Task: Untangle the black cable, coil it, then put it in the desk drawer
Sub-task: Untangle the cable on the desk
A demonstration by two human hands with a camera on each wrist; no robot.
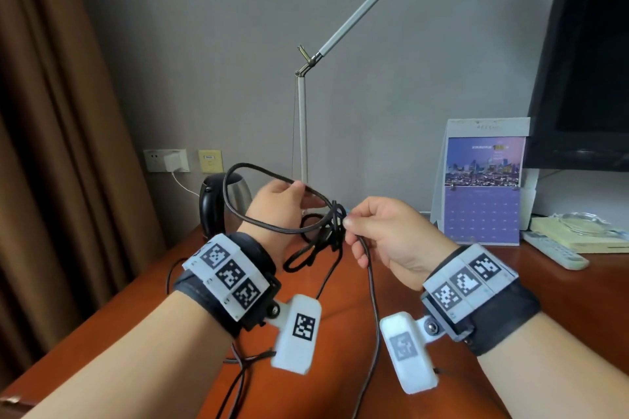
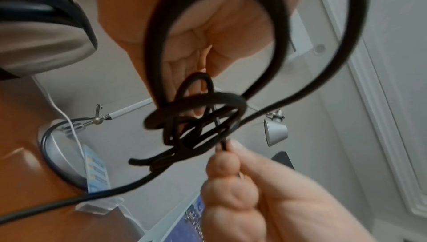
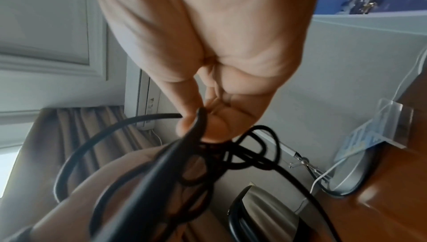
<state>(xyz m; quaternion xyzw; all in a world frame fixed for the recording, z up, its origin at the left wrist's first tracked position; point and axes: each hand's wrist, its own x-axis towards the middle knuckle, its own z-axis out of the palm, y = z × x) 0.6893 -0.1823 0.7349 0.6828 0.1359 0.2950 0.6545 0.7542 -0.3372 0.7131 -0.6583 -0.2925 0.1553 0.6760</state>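
Left hand (image 1: 277, 202) raised, fingers pinched; right hand (image 1: 391, 235) likewise, grip tight.

calendar (image 1: 483, 180) print blurred, nothing legible

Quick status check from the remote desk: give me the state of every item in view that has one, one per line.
black cable: still knotted, held up above the desk, loose ends trailing down.
left hand: pinches a cable loop.
right hand: pinches a strand beside the knot.
kettle: upright on the desk, lid down.
desk lamp: standing; whether it is lit cannot be told.
white charger: plugged into the wall socket.
screen: dark.
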